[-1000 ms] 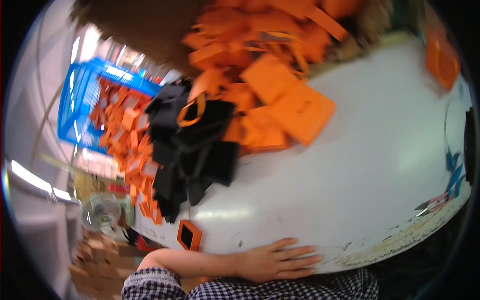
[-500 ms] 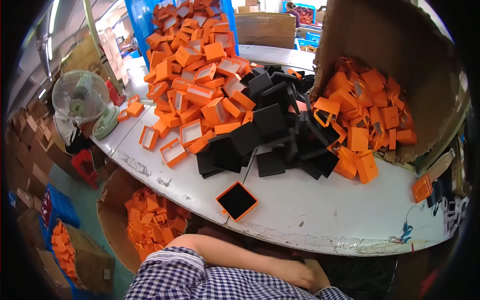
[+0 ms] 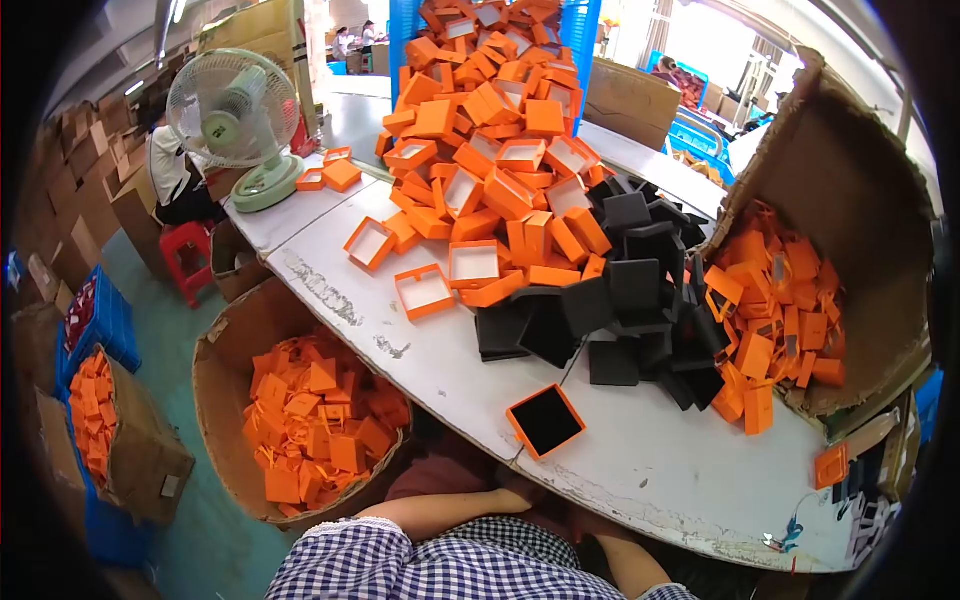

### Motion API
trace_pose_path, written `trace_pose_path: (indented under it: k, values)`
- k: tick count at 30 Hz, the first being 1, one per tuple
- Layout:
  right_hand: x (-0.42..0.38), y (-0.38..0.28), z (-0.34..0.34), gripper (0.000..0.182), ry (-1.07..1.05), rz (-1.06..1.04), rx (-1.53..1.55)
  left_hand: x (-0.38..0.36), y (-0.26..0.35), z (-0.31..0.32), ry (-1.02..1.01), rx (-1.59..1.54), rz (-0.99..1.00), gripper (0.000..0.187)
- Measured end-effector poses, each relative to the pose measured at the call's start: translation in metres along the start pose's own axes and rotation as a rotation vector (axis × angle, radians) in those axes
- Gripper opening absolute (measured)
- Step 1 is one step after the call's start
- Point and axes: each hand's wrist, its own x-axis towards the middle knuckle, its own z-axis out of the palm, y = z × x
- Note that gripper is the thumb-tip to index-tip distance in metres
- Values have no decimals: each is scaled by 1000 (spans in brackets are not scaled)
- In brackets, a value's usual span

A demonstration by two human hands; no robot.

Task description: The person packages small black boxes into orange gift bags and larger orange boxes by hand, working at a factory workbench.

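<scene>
Lying untouched on the white table (image 3: 690, 455), lower centre: square, black-lined orange cardboard box (image 3: 545, 421); handling apparently paused. Left hand (image 3: 514, 496), bottom centre, now apart from the right forearm (image 3: 634, 567); shadowed, opening and grip indeterminable. Right hand: hidden, state indeterminable.

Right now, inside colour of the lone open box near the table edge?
Black, inside the orange box; best seen in the head view.

The left hand (image 3: 518, 489), spread flat on the table (image 3: 655, 460) a second ago and then up against the right forearm (image 3: 632, 568), now sits apart from it, dim below the table's edge; the view swings left, uncovering more of the floor carton (image 3: 222, 365)
</scene>
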Motion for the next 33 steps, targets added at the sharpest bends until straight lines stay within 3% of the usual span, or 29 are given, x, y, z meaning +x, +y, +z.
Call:
trace_pose_path:
  k: [1, 2, 4, 5, 7, 11, 13, 14, 16, 17, 18, 19, 20, 21, 23, 24, 25, 26, 28, 30, 32, 33]
  values:
    - [-1, -3, 0, 29, -16, -4, -7, 2, 11, -3, -285, -56, -73, 34]
    - [0, -5, -2, 29, -29, -10, -16, -12, 76, -43, -405, 27, -62, 27]
    - [-4, -11, -2, 29, -57, -16, -25, -12, 87, -45, -454, -49, -257, 26]
    - [-6, -15, -1, 29, -69, -18, -26, -13, 74, -36, -452, -52, -261, 26]
    - [-10, -24, -2, 29, -90, -22, -32, -14, 32, -13, -234, -233, -78, 30]
    - [-28, -43, -4, 28, -130, -20, -36, -11, 23, -11, -171, -138, 1, 33]
    - [-49, -67, -18, 28, -142, -19, -35, -17, 60, -38, -451, -203, -186, 28]
    - [-72, -95, -38, 27, -102, -18, -27, -22, 68, -42, -457, -207, -189, 28]
    - [-89, -119, -63, 26, -65, 3, 6, -37, 81, -52, -653, -296, 212, 21]
    - [-102, -123, -67, 26, -125, 0, -62, -51, 94, -71, -504, -424, 265, 17]
    - [-116, -141, -84, 26, -189, 9, -108, -60, 105, -89, -479, -382, 202, 14]
    - [-140, -149, -110, 26, -129, -168, -180, -68, 112, -108, -541, -268, 117, 16]
    - [-160, -166, -142, 32, -93, -75, -61, -79, 128, -135, -533, -182, 243, 23]
    - [-177, -179, -174, 41, -53, 21, 49, -90, 147, -169, -523, -94, 244, 32]
    - [-210, -197, -234, 63, 172, 100, 133, -102, 203, -244, -444, -144, 156, 39]
    - [-215, -198, -252, 70, 314, 146, 98, -107, 208, -260, -259, -323, 102, 44]
    - [-206, -193, -259, 71, 580, 85, 0, -103, 229, -279, -112, -340, 86, 62]
    - [-194, -188, -262, 72, 836, 24, -108, -92, 228, -288, 97, 85, 268, 80]
    - [-156, -156, -250, 72, 1062, 21, -266, -66, 227, -273, 247, 254, 203, 99]
    - [-113, -120, -223, 70, 1118, -66, -414, -35, 220, -250, 275, 493, 273, 100]
    - [-86, -84, -177, 69, 1016, -139, -398, -20, 203, -229, 267, 688, 232, 96]
    - [-90, -90, -175, 69, 1016, -122, -397, -17, 193, -222, 303, 657, 225, 82]
